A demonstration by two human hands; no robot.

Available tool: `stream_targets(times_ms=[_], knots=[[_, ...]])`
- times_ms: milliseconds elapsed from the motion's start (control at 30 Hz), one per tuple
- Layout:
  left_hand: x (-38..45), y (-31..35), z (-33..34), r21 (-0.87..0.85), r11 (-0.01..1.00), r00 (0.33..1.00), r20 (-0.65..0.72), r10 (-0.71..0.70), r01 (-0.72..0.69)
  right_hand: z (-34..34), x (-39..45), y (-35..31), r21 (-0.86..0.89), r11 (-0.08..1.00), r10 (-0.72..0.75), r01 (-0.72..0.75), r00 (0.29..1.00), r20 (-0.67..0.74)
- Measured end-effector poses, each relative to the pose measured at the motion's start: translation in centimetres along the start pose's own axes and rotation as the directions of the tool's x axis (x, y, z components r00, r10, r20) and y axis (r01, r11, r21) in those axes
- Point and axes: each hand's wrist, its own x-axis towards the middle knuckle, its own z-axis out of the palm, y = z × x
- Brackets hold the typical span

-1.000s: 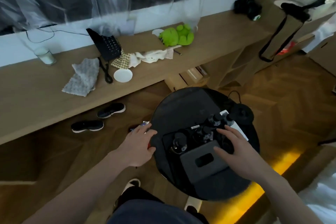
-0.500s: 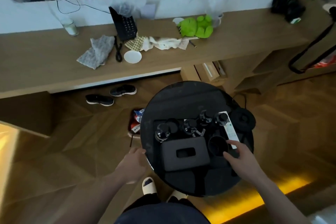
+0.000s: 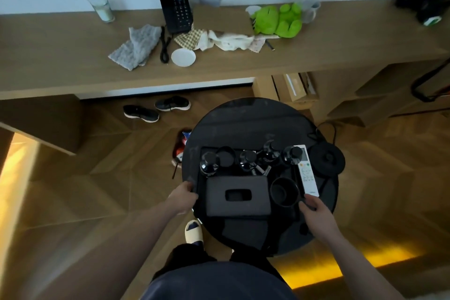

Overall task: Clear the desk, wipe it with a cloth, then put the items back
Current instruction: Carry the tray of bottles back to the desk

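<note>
Head view: looking down on a round black table (image 3: 243, 119) with a long wooden desk (image 3: 73, 39) beyond it against the wall.
Tray: a black tray (image 3: 203, 151) sits on the round table, loaded with dark bottles (image 3: 209, 163), a black tissue box (image 3: 237, 196), a black cup (image 3: 284, 191) and a white remote (image 3: 306, 170).
Left hand: left hand (image 3: 183, 198) at the tray's left edge, fingers curled over the rim; reads as gripping it.
Right hand: right hand (image 3: 315, 209) at the tray's right front corner, just below the remote's near end, fingers bent onto the edge. Probably holding the tray; blur stops me being sure.
Kettle: a black kettle (image 3: 327, 158) stands off the tray, right side of the table.
Desk items: grey cloth (image 3: 135, 47), white saucer (image 3: 183, 57), black phone (image 3: 175, 11), checked and cream cloths (image 3: 219, 40), green plush toy (image 3: 277, 19), a glass (image 3: 103, 8).
Floor: two dark shoes (image 3: 155, 108) under the desk.
Step, my guess: tray about to be lifted as one load.
Handling: tray looks stiff and smooth; loaded, likely heavy. Bottles upright and top-heavy, possibly glass, so they could tip or slide. Remote lies loose.
Where to hold: both side rims, opposite each other, kept level.
</note>
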Motion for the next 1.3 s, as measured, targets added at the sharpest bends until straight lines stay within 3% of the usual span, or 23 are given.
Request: stream_targets(times_ms=[167,367,700,867,1033,1133,1300], knots=[[0.9,-0.2,1.8,-0.132,0.989,0.995,-0.061,-0.077,0.068,0.6,3.7,0.9,0.021,0.996,0.083,-0.085,0.995,0.061],[1.9,-0.7,3.0,-0.182,0.979,0.982,-0.152,-0.116,0.087,1.5,6.8,1.2,0.002,0.997,0.083,-0.083,0.99,0.117],[1.3,-1.0,4.7,0.244,0.945,0.933,-0.336,-0.128,0.217,0.2,10.7,1.3,-0.252,0.968,0.043,0.008,0.98,0.195],[0.7,-1.9,5.6,0.321,0.918,0.95,-0.275,-0.145,0.233,-0.1,11.7,2.0,-0.323,0.945,0.007,0.055,0.983,0.185],[-0.6,-3.5,6.6,0.279,0.917,0.958,-0.109,-0.264,0.284,0.1,12.0,2.5,-0.415,0.9,-0.073,0.135,0.984,0.163],[-0.5,-4.9,7.0,0.163,0.933,0.947,-0.016,-0.322,0.32,0.2,12.5,2.1,-0.453,0.87,-0.114,0.194,0.973,0.199],[-0.5,-5.2,7.4,0.034,0.968,0.961,-0.129,-0.244,0.25,0.6,13.1,1.5,-0.557,0.767,-0.221,0.318,0.946,0.236]])
